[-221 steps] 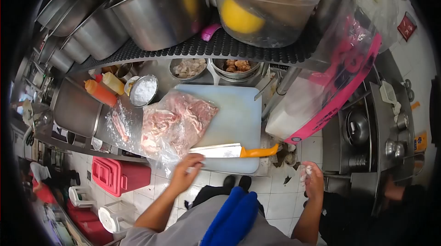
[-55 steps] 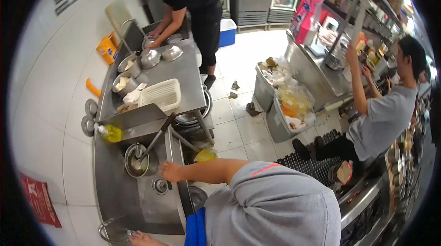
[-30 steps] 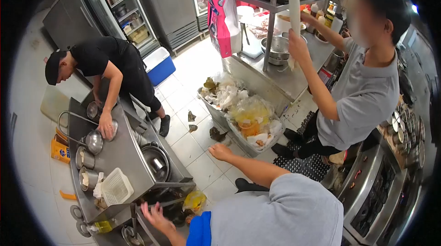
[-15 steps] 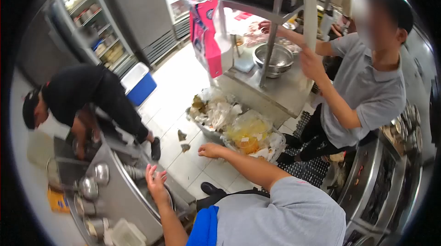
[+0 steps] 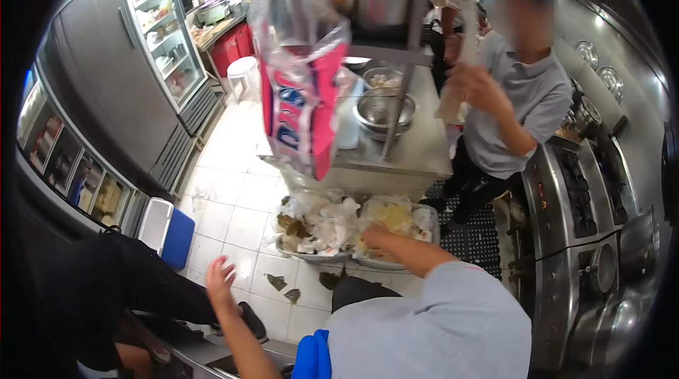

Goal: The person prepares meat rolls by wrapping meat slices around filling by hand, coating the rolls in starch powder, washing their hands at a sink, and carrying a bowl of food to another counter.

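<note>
My left hand (image 5: 221, 280) is raised over the tiled floor with its fingers apart and nothing in it. Ahead and to the right, my right hand (image 5: 376, 236) is at the near side of a yellowish plastic bag (image 5: 393, 216). Its fingers are blurred, so I cannot tell whether they touch the bag. That bag lies in a waste bin (image 5: 433, 227) lined with plastic. A second bin, beside it on the left, is heaped with crumpled white plastic (image 5: 332, 220) and dark leafy scraps (image 5: 291, 226).
A pink printed plastic bag (image 5: 300, 107) hangs before the steel counter (image 5: 403, 163), which bears metal bowls (image 5: 385, 112). Dark scraps (image 5: 276, 282) lie on the floor. A co-worker (image 5: 520, 96) stands by the stoves; another person in black (image 5: 92, 294) bends at left, near a blue cooler (image 5: 178, 237).
My view has turned left and moved toward the counter. My right hand has gone from over the floor to the yellowish bag. The left hand stays raised and spread.
</note>
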`<state>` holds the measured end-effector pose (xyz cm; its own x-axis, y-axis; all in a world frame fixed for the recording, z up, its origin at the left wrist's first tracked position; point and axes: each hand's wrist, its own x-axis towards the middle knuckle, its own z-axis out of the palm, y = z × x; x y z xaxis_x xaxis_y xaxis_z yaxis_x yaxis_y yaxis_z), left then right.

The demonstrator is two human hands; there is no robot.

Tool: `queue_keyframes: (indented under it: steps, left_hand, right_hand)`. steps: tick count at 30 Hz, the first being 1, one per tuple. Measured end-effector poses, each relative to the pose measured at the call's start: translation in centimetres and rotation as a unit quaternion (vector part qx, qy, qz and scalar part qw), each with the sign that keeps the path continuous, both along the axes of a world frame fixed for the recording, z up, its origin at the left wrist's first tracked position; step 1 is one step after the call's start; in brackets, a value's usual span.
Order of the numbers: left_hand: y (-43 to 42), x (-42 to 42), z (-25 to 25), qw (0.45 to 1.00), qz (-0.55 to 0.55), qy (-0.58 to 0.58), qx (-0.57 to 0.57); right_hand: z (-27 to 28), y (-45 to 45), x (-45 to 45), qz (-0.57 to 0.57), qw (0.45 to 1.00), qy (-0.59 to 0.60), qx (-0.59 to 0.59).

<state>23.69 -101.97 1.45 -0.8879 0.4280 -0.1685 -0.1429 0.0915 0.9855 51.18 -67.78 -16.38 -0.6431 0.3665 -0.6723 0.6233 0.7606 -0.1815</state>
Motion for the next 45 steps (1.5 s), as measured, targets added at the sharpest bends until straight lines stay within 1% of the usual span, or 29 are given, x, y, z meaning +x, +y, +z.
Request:
queue_keyframes:
  steps: [1, 4, 5, 7, 8, 9, 10, 11, 12, 13, 15, 16, 18, 20, 22, 24, 25, 27, 28, 30, 32, 34, 36, 37, 38, 40, 42, 44, 45]
  left_hand:
    - [1.5, -2.0, -1.1, 0.998, -0.052, -0.014, -0.024]
    - [7.2, -6.9, -2.7, 0.984, -0.160, -0.050, -0.056]
    - [9.4, -8.5, -3.0, 0.980, -0.182, -0.037, -0.069]
    - [11.5, -12.9, -3.5, 0.975, -0.202, -0.028, -0.090]
    - [12.8, -15.0, -3.5, 0.959, -0.249, 0.055, -0.124]
    - [13.5, -16.4, -4.0, 0.932, -0.299, 0.130, -0.159]
    - [13.2, -18.0, -4.6, 0.930, -0.304, 0.117, -0.170]
    - [13.3, -20.6, -5.1, 0.914, -0.320, 0.151, -0.196]
    - [13.2, -23.2, -5.6, 0.897, -0.336, 0.184, -0.220]
    - [12.8, -25.5, -6.7, 0.909, -0.325, 0.144, -0.218]
    - [11.9, -30.5, -8.6, 0.908, -0.323, 0.112, -0.244]
    - [11.4, -33.0, -9.5, 0.907, -0.313, 0.085, -0.268]
    - [10.7, -37.6, -11.2, 0.901, -0.305, 0.035, -0.307]
    - [9.3, -43.2, -15.5, 0.901, -0.295, 0.008, -0.317]
    - [8.9, -47.1, -17.6, 0.896, -0.257, -0.023, -0.362]
    - [7.6, -52.1, -21.5, 0.881, -0.271, -0.058, -0.383]
    - [6.7, -54.5, -23.1, 0.866, -0.288, -0.067, -0.403]
    - [6.9, -59.3, -24.7, 0.843, -0.301, -0.100, -0.434]
    - [6.8, -61.3, -24.7, 0.834, -0.288, -0.132, -0.452]
    - [8.0, -66.5, -24.2, 0.830, -0.302, -0.151, -0.444]
    - [11.3, -72.2, -23.8, 0.829, -0.306, -0.169, -0.438]
    - [15.4, -79.4, -23.9, 0.824, -0.361, -0.077, -0.429]
    - [20.1, -86.6, -26.7, 0.864, -0.358, -0.003, -0.354]
    - [23.3, -87.4, -24.8, 0.875, -0.340, 0.012, -0.346]
    - [27.9, -86.9, -21.1, 0.885, -0.321, 0.027, -0.336]
    - [34.6, -86.5, -17.7, 0.915, -0.307, -0.001, -0.262]
    - [40.3, -85.1, -14.6, 0.906, -0.348, 0.004, -0.239]
    - [44.5, -85.1, -14.5, 0.894, -0.390, 0.006, -0.222]
    - [46.4, -85.4, -15.0, 0.867, -0.439, 0.052, -0.229]
  right_hand:
    - [-2.9, -1.8, 1.4, -0.199, 0.960, 0.197, -0.006]
    - [-8.5, -1.4, 3.7, -0.352, 0.896, 0.190, -0.194]
    - [-5.8, -2.3, 2.3, -0.299, 0.928, 0.208, -0.084]
    - [-4.5, -3.6, -2.1, -0.292, 0.921, 0.219, -0.140]
    - [-4.2, -3.2, -4.0, -0.299, 0.908, 0.235, -0.177]
    - [-5.2, -3.2, -6.4, -0.265, 0.910, 0.246, -0.203]
    - [-3.1, -4.0, -9.3, -0.256, 0.908, 0.259, -0.207]
    - [0.0, -4.1, -13.6, -0.245, 0.905, 0.279, -0.205]
    - [0.6, -4.2, -16.9, -0.251, 0.887, 0.308, -0.235]
    - [1.2, -4.3, -19.7, -0.258, 0.867, 0.335, -0.263]
    - [6.3, -4.4, -25.1, -0.258, 0.857, 0.360, -0.264]
    - [7.1, -4.5, -27.1, -0.269, 0.854, 0.358, -0.263]
    - [7.5, -3.8, -30.8, -0.292, 0.805, 0.402, -0.325]
    - [7.0, -2.8, -33.5, -0.323, 0.785, 0.434, -0.302]
    - [9.6, -0.3, -36.4, -0.483, 0.623, 0.512, -0.342]
    - [11.7, 2.2, -39.0, -0.578, 0.522, 0.567, -0.269]
    - [11.8, 3.4, -40.3, -0.596, 0.509, 0.569, -0.251]
    - [13.0, 6.3, -42.0, -0.675, 0.303, 0.651, -0.171]
    - [13.2, 7.4, -42.3, -0.684, 0.296, 0.650, -0.150]
    - [12.6, 9.6, -42.2, -0.691, 0.204, 0.676, -0.153]
    - [12.0, 12.3, -41.1, -0.733, 0.106, 0.668, -0.069]
    - [13.0, 14.3, -40.7, -0.780, 0.029, 0.625, 0.010]
    - [13.8, 16.0, -40.4, -0.791, 0.016, 0.612, 0.024]
    - [13.8, 16.3, -40.1, -0.802, 0.009, 0.597, 0.030]
    - [13.3, 16.5, -39.7, -0.800, 0.003, 0.600, 0.034]
    - [12.1, 17.3, -38.9, -0.800, 0.091, 0.589, 0.066]
    - [12.9, 17.1, -39.6, -0.810, 0.094, 0.572, 0.089]
    - [12.5, 16.7, -39.2, -0.814, 0.090, 0.559, 0.127]
    - [12.6, 16.0, -39.3, -0.816, 0.083, 0.556, 0.133]
